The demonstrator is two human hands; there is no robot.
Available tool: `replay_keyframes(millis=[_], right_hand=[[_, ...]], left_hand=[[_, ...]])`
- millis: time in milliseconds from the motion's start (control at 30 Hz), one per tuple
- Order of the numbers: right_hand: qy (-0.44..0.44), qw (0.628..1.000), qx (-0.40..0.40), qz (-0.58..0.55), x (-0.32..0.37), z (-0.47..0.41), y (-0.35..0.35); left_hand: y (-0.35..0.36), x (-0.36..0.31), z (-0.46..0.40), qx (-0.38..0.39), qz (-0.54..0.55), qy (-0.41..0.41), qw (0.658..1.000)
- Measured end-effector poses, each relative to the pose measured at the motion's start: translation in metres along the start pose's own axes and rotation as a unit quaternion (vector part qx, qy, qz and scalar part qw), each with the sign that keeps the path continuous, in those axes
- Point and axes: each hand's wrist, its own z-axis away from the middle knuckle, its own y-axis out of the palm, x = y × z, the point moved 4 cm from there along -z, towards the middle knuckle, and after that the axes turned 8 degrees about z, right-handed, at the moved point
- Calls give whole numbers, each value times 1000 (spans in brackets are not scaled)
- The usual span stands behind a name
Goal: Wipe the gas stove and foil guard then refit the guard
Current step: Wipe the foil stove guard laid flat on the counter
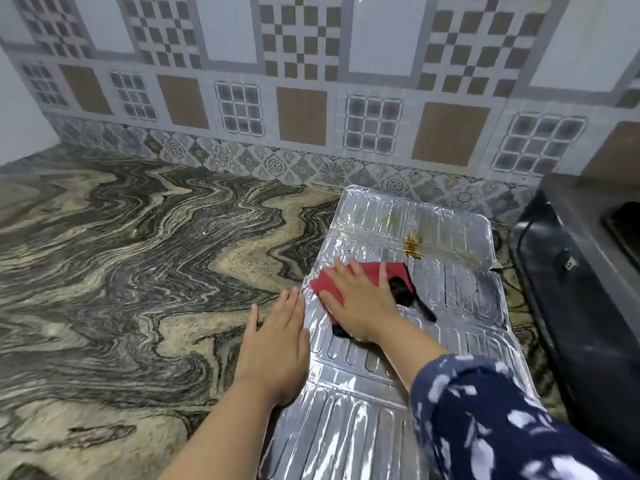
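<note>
The silver foil guard (460, 299) lies flat on the marbled counter, ribbed, with a brown grease stain (412, 244) near its far fold. My right hand (356, 301) presses flat with spread fingers on a red and black cloth (398, 271) on the guard's middle panel. My left hand (277, 344) lies flat with straight fingers on the counter, its edge against the guard's left rim. The black gas stove (581, 285) stands at the right edge, apart from the guard.
The marbled granite counter (138, 265) stretches wide to the left. A patterned tile wall (311, 98) backs the counter. My blue patterned sleeve (491, 417) covers the near right part of the guard.
</note>
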Motion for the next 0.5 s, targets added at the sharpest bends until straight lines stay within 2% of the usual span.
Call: replay_keyframes(millis=[267, 500], right_hand=[[121, 991, 50, -20, -51, -69, -4], [114, 991, 64, -35, -39, -31, 2]], left_hand=[[-2, -1, -1, -6, 11, 3, 1000], [-1, -1, 3, 18, -17, 12, 1000]])
